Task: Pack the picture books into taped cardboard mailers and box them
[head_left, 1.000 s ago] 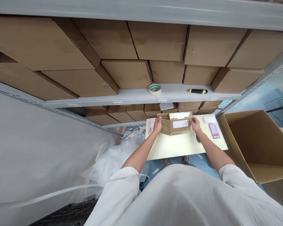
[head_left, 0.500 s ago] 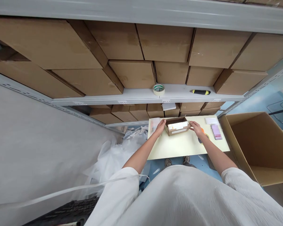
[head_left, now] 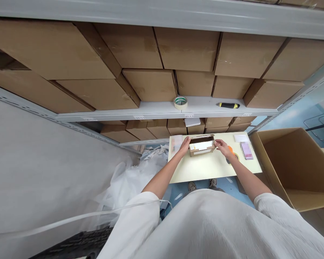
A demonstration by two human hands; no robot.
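Observation:
A small cardboard box point(head_left: 202, 152) with its top open sits between my hands over the pale yellow tabletop point(head_left: 196, 173). A white flap or sheet point(head_left: 202, 145) shows along its near side. My left hand point(head_left: 185, 145) grips the box's left end, fingers closed on it. At the right end, my right hand point(head_left: 220, 146) has its fingers bent against the box's edge; it holds that corner. An orange tape dispenser point(head_left: 230, 151) lies by my right wrist, partly covered by the forearm. What lies inside the box is too dark to make out.
Shelves ahead hold several cardboard boxes point(head_left: 151, 84). On the shelf edge lie a tape roll point(head_left: 180, 103) and a yellow-black utility knife point(head_left: 228, 105). A large open carton point(head_left: 299, 169) stands right; white plastic wrapping point(head_left: 124, 183) heaps at left. A purple item point(head_left: 246, 150) lies on the table.
The box has tilted slightly, showing more of its near side. My right hand has shifted a little left and lower along its right end.

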